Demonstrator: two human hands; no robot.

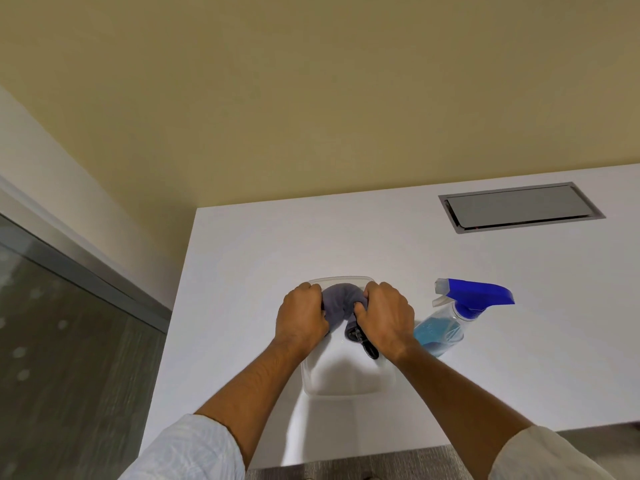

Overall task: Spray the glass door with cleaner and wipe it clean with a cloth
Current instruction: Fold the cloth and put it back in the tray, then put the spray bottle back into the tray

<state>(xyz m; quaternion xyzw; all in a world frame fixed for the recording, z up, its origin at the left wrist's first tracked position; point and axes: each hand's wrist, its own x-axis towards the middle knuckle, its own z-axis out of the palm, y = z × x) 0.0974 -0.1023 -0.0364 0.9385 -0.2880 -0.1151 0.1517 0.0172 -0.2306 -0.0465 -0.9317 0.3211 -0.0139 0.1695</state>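
A grey cloth [339, 308] is bunched between both my hands above a clear plastic tub [346, 379] on the white table [450, 265]. My left hand [303, 315] grips its left end, and my right hand [386, 317] grips its right end; a dark tail of cloth hangs into the tub. A clear spray bottle [457, 317] with blue liquid and a blue trigger head lies tilted on the table just right of my right hand. The glass door [62, 341] with its grey frame fills the lower left.
A grey metal flap [519, 206] is set flush into the table at the far right. A yellowish wall rises behind the table. Grey carpet shows past the table's near edge.
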